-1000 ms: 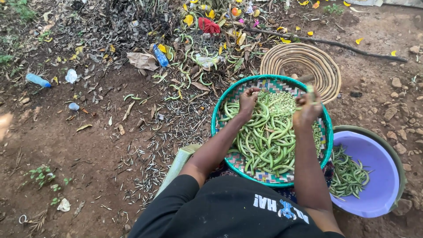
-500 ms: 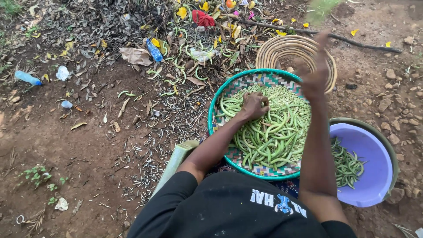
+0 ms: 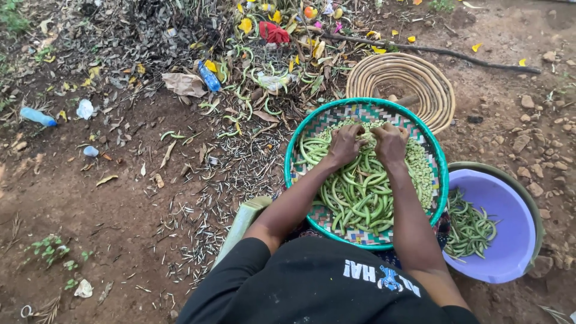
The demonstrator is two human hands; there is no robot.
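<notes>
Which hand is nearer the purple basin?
Right. The right hand works over the pods in the woven tray, on the side toward the purple basin; the left hand sits beside it, farther away.

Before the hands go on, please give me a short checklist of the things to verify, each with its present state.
1. Both hands, left hand and right hand, over the woven tray: ok.
2. A pod between the fingers: cannot tell.
3. Green pods left in the tray: ok.
4. Shelled beans piled apart from the pods: ok.
5. Room in the purple basin: ok.
6. Tray lying level: cannot tell.
</notes>
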